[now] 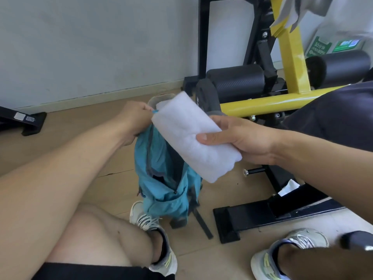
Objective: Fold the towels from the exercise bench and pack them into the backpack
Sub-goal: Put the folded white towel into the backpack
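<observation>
Head view: right hand point(240, 138) pinches folded towel point(193, 138), long axis pointing far-left into backpack point(167, 178); left hand point(133, 120) grips its mouth.

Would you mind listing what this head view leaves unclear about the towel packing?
- Backpack interior: hidden by the folded white towel held in front of its mouth by the right hand.
- Left hand fingers: turned away, gripping the bag's top edge.
- Grey cloth on the yellow frame: cut off by the top edge.
- Green wall signs: too blurred to read.
</observation>
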{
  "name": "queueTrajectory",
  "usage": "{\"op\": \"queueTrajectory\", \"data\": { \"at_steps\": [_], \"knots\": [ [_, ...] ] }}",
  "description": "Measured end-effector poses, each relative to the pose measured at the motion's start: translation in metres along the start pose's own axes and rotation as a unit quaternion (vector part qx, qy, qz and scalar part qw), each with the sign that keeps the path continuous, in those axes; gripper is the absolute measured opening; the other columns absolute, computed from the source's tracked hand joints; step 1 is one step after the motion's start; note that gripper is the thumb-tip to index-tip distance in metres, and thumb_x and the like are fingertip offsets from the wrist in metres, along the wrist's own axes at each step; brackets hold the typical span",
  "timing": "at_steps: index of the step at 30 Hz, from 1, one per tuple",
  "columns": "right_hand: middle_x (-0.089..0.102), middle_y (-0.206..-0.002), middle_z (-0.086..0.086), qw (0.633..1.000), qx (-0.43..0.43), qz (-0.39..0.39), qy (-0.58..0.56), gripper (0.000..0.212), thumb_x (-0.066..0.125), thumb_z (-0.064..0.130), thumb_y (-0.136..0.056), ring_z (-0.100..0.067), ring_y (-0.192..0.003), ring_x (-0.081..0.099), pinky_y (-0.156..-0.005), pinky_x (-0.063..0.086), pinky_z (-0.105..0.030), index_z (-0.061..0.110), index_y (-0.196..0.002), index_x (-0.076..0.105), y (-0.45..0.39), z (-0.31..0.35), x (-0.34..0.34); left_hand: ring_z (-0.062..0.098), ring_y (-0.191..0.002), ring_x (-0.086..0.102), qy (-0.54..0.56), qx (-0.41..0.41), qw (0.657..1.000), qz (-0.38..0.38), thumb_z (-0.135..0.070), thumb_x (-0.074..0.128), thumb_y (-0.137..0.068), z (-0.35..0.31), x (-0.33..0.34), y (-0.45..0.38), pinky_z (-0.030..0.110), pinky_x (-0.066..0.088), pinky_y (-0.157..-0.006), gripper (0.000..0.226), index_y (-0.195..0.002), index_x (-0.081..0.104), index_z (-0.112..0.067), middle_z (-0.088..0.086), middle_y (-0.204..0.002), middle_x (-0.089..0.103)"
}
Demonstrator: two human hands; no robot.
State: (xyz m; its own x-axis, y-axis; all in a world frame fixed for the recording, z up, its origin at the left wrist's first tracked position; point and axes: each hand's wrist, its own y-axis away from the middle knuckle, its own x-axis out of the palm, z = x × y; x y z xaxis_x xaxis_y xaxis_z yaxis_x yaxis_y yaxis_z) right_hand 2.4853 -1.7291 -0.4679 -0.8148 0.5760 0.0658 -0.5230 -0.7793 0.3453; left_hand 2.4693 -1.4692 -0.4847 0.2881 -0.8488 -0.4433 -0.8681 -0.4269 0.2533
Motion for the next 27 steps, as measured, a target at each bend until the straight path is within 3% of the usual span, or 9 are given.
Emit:
{"op": "queueTrajectory", "data": {
  "at_steps": [3,7,9,13,17,19,21,24,27],
  "knots": [
    [0.072,-0.124,-0.015,0.996,0.082,0.036,0.028,0.049,0.073,0.021,-0.092,-0.031,-0.114,0.070,-0.092,0.058,-0.038,0.003,-0.135,0.058,0.000,-0.016,-0.013,0.016,-0.065,0.059,-0.026,0.044,0.997,-0.064,-0.012,0.074,-0.091,-0.001,0.010,-0.004,0.023,0.047,-0.054,0.008,-0.090,0.066,-0.013,0.007,-0.083,0.067],
    [0.075,-0.120,-0.009,0.971,0.204,0.054,0.114,0.046,0.075,0.026,-0.091,-0.026,-0.111,0.072,-0.097,0.056,-0.041,0.012,-0.132,0.061,-0.003,-0.045,-0.034,0.029,-0.091,0.070,-0.059,0.081,0.991,-0.092,-0.016,0.078,-0.088,0.004,0.024,-0.016,0.040,0.060,-0.084,0.010,-0.088,0.070,-0.011,0.016,-0.101,0.073],
    [0.076,-0.119,-0.005,0.951,0.256,0.056,0.162,0.055,0.083,0.031,-0.084,-0.026,-0.113,0.071,-0.106,0.051,-0.048,0.016,-0.132,0.060,-0.004,-0.060,-0.044,0.028,-0.090,0.070,-0.081,0.085,0.990,-0.076,-0.021,0.079,-0.088,0.007,0.035,-0.019,0.039,0.059,-0.083,0.014,-0.094,0.073,-0.010,0.012,-0.100,0.072],
    [0.079,-0.110,-0.003,0.918,0.321,0.021,0.233,0.046,0.082,0.034,-0.085,-0.023,-0.105,0.075,-0.098,0.057,-0.045,0.016,-0.123,0.065,-0.002,-0.075,-0.057,0.009,-0.067,0.054,-0.147,0.062,0.987,0.002,-0.018,0.077,-0.090,0.010,0.060,-0.014,0.022,0.041,-0.058,0.017,-0.104,0.069,-0.011,-0.001,-0.082,0.058],
    [0.078,-0.108,-0.006,0.901,0.343,-0.058,0.261,0.045,0.081,0.040,-0.085,-0.024,-0.099,0.075,-0.090,0.061,-0.044,0.015,-0.119,0.066,-0.002,-0.080,-0.065,0.022,-0.094,0.059,-0.202,0.005,0.978,0.056,0.002,0.083,-0.078,0.007,0.070,-0.008,0.029,0.050,-0.072,0.039,-0.106,0.063,-0.017,0.004,-0.101,0.060],
    [0.074,-0.107,-0.006,0.897,0.344,-0.079,0.267,0.036,0.078,0.041,-0.088,-0.024,-0.098,0.073,-0.087,0.062,-0.043,0.017,-0.110,0.063,-0.002,-0.081,-0.064,0.025,-0.097,0.055,-0.238,-0.014,0.969,0.066,0.006,0.084,-0.075,0.007,0.070,-0.009,0.033,0.053,-0.081,0.051,-0.112,0.059,-0.018,0.006,-0.107,0.056],
    [0.070,-0.112,-0.007,0.886,0.351,-0.094,0.287,0.043,0.076,0.040,-0.090,-0.027,-0.103,0.069,-0.089,0.061,-0.046,0.013,-0.118,0.059,-0.004,-0.081,-0.063,0.027,-0.095,0.055,-0.292,-0.020,0.954,0.068,0.008,0.080,-0.076,0.008,0.070,-0.010,0.035,0.055,-0.080,0.055,-0.120,0.057,-0.017,0.007,-0.107,0.054],
    [0.062,-0.123,-0.010,0.832,0.379,-0.087,0.395,0.067,0.074,0.045,-0.089,-0.033,-0.111,0.063,-0.089,0.060,-0.045,0.007,-0.139,0.051,-0.006,-0.077,-0.057,0.026,-0.089,0.054,-0.366,0.006,0.928,0.067,0.010,0.061,-0.086,0.011,0.071,-0.010,0.028,0.044,-0.057,0.050,-0.129,0.054,-0.015,0.002,-0.091,0.051],
    [0.064,-0.098,-0.002,0.750,0.328,-0.065,0.571,0.058,0.068,0.054,-0.089,-0.026,-0.094,0.065,-0.077,0.054,-0.034,0.010,-0.127,0.059,-0.009,-0.069,-0.040,0.026,-0.083,0.060,-0.383,0.016,0.919,0.091,0.008,0.048,-0.087,0.016,0.074,-0.008,0.029,0.045,-0.053,0.051,-0.129,0.054,-0.020,0.005,-0.098,0.055]
  ]
}}
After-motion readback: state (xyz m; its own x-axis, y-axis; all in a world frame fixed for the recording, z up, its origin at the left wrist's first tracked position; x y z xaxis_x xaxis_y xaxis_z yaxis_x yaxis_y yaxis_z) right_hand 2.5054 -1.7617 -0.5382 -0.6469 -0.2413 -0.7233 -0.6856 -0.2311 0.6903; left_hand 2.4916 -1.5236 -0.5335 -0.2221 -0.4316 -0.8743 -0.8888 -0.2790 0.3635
